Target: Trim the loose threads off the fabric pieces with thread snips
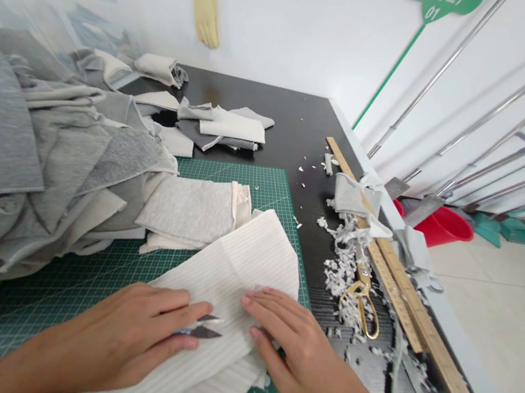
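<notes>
The left hand (pixel 131 336) curls its fingers around small thread snips (pixel 202 328), blades pointing toward the right hand (pixel 299 352) across ribbed cream knit fabric (pixel 221 284). The right hand's fingers lie open on the fabric, whose long axis runs away from the person over a green cutting mat (pixel 67 291), near the front edge of the tabletop (pixel 299 128).

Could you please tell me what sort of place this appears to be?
It looks like a garment or textile workshop, judging by the green cutting mat, the gold-handled tailor's shears lying among fabric scraps, and the thread snips in the left hand.
</notes>
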A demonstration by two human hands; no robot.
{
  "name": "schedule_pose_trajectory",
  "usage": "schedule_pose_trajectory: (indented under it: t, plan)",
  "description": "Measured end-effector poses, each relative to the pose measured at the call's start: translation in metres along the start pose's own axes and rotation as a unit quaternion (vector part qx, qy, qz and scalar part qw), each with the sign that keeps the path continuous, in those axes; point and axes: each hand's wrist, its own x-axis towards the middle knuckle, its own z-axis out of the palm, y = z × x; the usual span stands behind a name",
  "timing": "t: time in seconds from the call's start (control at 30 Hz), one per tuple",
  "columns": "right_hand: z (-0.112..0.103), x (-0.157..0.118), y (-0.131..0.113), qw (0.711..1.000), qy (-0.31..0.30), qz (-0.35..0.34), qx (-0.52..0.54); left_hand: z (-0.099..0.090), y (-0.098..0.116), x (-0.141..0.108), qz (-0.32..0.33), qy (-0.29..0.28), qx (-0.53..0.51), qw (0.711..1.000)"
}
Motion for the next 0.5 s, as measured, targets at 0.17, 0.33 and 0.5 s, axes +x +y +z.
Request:
schedule_pose_trajectory:
  t: [0.17, 0.33, 0.5]
  plan:
    - [-0.004, -0.003, 0.003, 0.987, 0.143, 0.052, 0.044, 0.004, -0.004, 0.016, -0.008, -0.025, 0.025, 0.999]
    - [-0.007, -0.002, 0.007, 0.974, 0.187, 0.102, 0.073, 0.004, -0.003, 0.042, 0.006, -0.002, 0.025, 1.000]
    - [-0.008, -0.001, 0.010, 0.958, 0.242, 0.133, 0.072, 0.011, 0.000, 0.063, 0.004, -0.038, -0.006, 0.999]
